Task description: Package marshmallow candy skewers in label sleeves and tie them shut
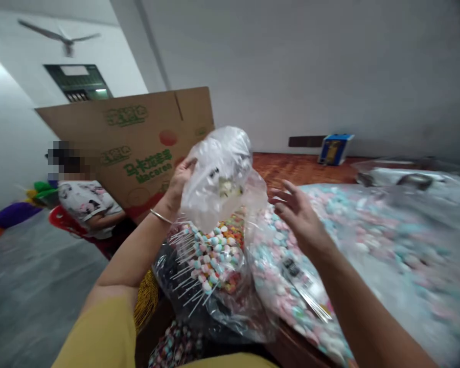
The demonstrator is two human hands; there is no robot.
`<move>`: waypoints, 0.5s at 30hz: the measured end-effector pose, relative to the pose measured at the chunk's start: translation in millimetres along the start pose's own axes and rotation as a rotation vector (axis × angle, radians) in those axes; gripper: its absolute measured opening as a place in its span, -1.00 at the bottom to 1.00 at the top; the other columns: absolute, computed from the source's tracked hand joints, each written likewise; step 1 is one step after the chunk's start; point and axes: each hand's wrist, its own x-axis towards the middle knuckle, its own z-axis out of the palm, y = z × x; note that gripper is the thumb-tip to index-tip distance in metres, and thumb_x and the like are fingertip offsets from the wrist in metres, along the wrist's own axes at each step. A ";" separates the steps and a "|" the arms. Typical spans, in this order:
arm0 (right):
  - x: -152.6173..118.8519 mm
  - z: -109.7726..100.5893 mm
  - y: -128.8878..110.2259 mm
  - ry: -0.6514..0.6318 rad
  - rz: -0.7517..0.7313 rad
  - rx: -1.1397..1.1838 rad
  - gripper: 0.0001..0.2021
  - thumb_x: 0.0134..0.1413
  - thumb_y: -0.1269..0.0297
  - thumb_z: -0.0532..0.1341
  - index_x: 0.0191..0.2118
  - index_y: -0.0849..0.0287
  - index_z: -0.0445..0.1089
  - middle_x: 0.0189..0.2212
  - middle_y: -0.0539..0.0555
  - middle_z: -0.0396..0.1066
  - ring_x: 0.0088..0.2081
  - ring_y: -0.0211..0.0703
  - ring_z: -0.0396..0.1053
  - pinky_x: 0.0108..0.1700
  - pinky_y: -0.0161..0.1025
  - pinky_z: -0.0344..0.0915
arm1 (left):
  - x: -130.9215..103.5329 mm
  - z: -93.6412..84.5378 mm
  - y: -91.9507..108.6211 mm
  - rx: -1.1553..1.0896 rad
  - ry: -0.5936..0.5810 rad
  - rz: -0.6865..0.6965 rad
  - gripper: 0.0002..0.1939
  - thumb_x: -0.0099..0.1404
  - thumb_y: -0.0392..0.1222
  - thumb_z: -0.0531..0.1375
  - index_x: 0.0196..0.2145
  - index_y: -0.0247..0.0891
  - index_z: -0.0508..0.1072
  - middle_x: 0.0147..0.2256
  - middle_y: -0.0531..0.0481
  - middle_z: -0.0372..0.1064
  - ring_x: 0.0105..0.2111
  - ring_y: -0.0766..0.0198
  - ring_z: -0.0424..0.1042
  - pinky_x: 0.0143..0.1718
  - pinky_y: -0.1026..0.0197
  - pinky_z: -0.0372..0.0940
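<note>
My left hand (181,182), with a bangle at the wrist, is closed on the edge of a puffed-out clear plastic bag (205,189). A yellowish patch shows through the bag's side. My right hand (301,217) is raised to the right of the bag, fingers spread and holding nothing. Below the bag lie marshmallow skewers (214,255), pastel pieces on white sticks pointing left. Orange and green candies (233,230) show beside them. Under my right hand is a large clear sack of pastel marshmallows (268,255), with a bundle of thin sticks (310,301) on top.
A big cardboard box (145,138) stands behind on the left. A person (88,204) sits on a red chair beside it. More bagged marshmallows (387,245) spread to the right. A blue box (335,149) stands on the red-brown wooden surface (291,174) by the wall.
</note>
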 end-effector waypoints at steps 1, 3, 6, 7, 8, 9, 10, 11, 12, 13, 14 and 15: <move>-3.3 2.5 0.8 -0.003 -0.009 -0.001 -0.27 -0.01 -0.08 0.44 0.24 0.07 0.30 0.13 0.26 0.47 0.04 0.04 0.50 -0.04 -0.05 0.47 | -15.8 23.8 -10.2 -0.058 -0.096 -0.067 -0.64 0.24 0.00 0.39 -0.09 -0.24 0.56 -0.23 -0.03 0.59 -0.33 0.23 0.56 -0.25 0.20 0.49; -15.0 0.3 6.7 -0.023 0.002 -0.015 -0.47 -0.03 -0.04 0.44 0.01 0.16 0.47 -0.08 0.19 0.57 -0.07 0.02 0.52 -0.07 -0.08 0.45 | -40.9 64.5 -32.8 -0.160 -0.232 -0.181 -0.58 0.19 0.04 0.42 -0.08 -0.25 0.56 -0.25 -0.05 0.59 -0.36 0.24 0.55 -0.28 0.23 0.47; -40.4 -29.4 15.4 0.151 0.087 -0.073 -0.69 0.14 0.00 0.28 -0.37 0.18 0.47 -0.46 0.06 0.49 -0.39 -0.12 0.44 -0.33 -0.21 0.40 | -51.7 101.8 -60.5 -0.229 -0.224 -0.240 -0.61 0.19 0.09 0.42 -0.20 -0.26 0.53 -0.39 0.02 0.53 -0.46 0.32 0.48 -0.38 0.30 0.41; -49.5 -45.0 15.4 0.251 0.093 -0.109 -0.70 0.17 0.02 0.24 -0.37 0.18 0.46 -0.49 0.03 0.46 -0.45 -0.17 0.39 -0.40 -0.25 0.36 | -48.2 107.9 -66.1 -0.214 -0.187 -0.240 -0.62 0.21 0.11 0.40 -0.26 -0.26 0.50 -0.44 0.04 0.50 -0.50 0.34 0.44 -0.42 0.31 0.37; -58.7 -61.1 13.5 0.346 0.076 -0.157 -0.73 0.18 0.05 0.23 -0.33 0.17 0.48 -0.48 0.01 0.45 -0.48 -0.20 0.35 -0.44 -0.28 0.33 | -42.5 111.6 -69.5 -0.176 -0.156 -0.238 -0.63 0.24 0.11 0.38 -0.32 -0.26 0.47 -0.48 0.06 0.45 -0.54 0.36 0.39 -0.47 0.32 0.33; -67.7 -76.4 9.6 0.427 0.037 -0.217 -0.76 0.20 0.09 0.23 -0.26 0.16 0.49 -0.45 0.00 0.47 -0.48 -0.21 0.35 -0.44 -0.28 0.32 | -35.5 113.4 -70.2 -0.116 -0.148 -0.232 -0.63 0.26 0.11 0.37 -0.37 -0.27 0.44 -0.53 0.08 0.40 -0.57 0.38 0.34 -0.50 0.33 0.29; -76.5 -89.2 4.3 0.498 -0.019 -0.297 -0.78 0.23 0.13 0.22 -0.20 0.15 0.50 -0.41 0.01 0.49 -0.45 -0.19 0.37 -0.41 -0.27 0.34 | -28.4 114.0 -68.1 -0.042 -0.168 -0.213 -0.63 0.25 0.08 0.37 -0.41 -0.27 0.42 -0.55 0.09 0.35 -0.58 0.39 0.31 -0.51 0.33 0.26; -85.2 -98.7 -1.9 0.560 -0.098 -0.402 -0.80 0.26 0.17 0.20 -0.15 0.13 0.51 -0.36 0.03 0.51 -0.40 -0.16 0.41 -0.35 -0.23 0.38 | -22.2 113.9 -62.8 0.026 -0.209 -0.173 -0.65 0.23 0.05 0.40 -0.43 -0.27 0.43 -0.56 0.09 0.33 -0.58 0.39 0.30 -0.49 0.33 0.26; -93.7 -104.4 -7.9 0.606 -0.204 -0.526 -0.83 0.28 0.22 0.20 -0.12 0.11 0.51 -0.33 0.06 0.52 -0.34 -0.11 0.45 -0.26 -0.17 0.42 | -17.8 113.6 -54.1 0.064 -0.258 -0.108 -0.67 0.20 0.02 0.42 -0.41 -0.27 0.46 -0.53 0.08 0.35 -0.54 0.38 0.33 -0.45 0.33 0.29; -101.8 -106.4 -13.0 0.627 -0.331 -0.655 -0.84 0.28 0.29 0.20 -0.10 0.08 0.51 -0.32 0.08 0.52 -0.27 -0.07 0.47 -0.15 -0.10 0.43 | -16.2 113.4 -42.0 0.074 -0.307 -0.026 -0.70 0.17 0.02 0.43 -0.36 -0.25 0.51 -0.47 0.05 0.40 -0.48 0.36 0.38 -0.39 0.32 0.33; -109.3 -105.0 -16.3 0.611 -0.461 -0.781 -0.81 0.27 0.37 0.21 -0.07 0.05 0.51 -0.31 0.08 0.52 -0.23 -0.05 0.47 -0.04 -0.04 0.41 | -17.8 113.6 -26.9 0.031 -0.332 0.082 -0.69 0.16 0.04 0.43 -0.26 -0.21 0.56 -0.36 0.02 0.47 -0.37 0.31 0.45 -0.29 0.29 0.38; -115.9 -101.1 -17.2 0.551 -0.576 -0.893 -0.76 0.24 0.44 0.22 -0.05 0.02 0.51 -0.32 0.07 0.51 -0.22 -0.06 0.47 0.03 -0.01 0.38 | -23.3 114.4 -9.5 -0.054 -0.344 0.177 -0.65 0.21 0.13 0.37 -0.15 -0.13 0.58 -0.22 -0.01 0.52 -0.24 0.25 0.51 -0.17 0.22 0.42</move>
